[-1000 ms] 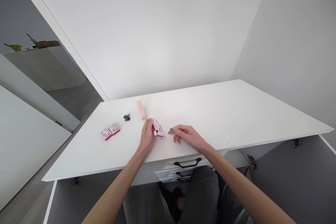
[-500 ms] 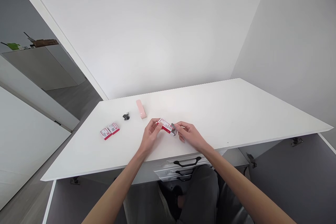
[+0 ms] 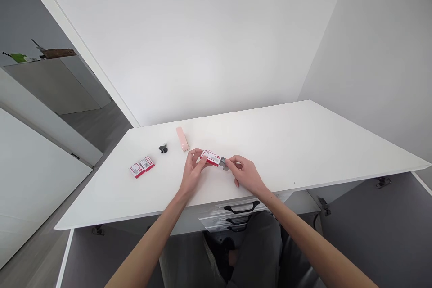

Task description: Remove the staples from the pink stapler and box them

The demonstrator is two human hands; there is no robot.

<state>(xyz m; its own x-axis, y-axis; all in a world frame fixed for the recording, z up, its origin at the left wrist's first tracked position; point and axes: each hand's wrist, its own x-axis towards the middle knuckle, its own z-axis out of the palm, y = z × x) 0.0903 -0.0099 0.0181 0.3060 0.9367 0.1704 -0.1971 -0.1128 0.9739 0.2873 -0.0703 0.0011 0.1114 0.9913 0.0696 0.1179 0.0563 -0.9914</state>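
My left hand (image 3: 192,172) pinches the left end of a small red and white staple box (image 3: 212,158), held just above the white desk (image 3: 286,144). My right hand (image 3: 245,172) grips the box's right end, where a grey strip of staples (image 3: 223,162) shows at the opening between thumb and fingers. Both hands are closed around the box near the desk's front edge.
A pink stapler (image 3: 182,138) lies behind the hands. A black binder clip (image 3: 164,148) sits left of it, and two more red and white staple boxes (image 3: 142,166) lie farther left. Drawers with black handles (image 3: 241,208) are below the desk edge.
The left hand turned the box flat and lifted it. The right hand, which held the grey strip apart from the box, came over and now grips the box's right end.
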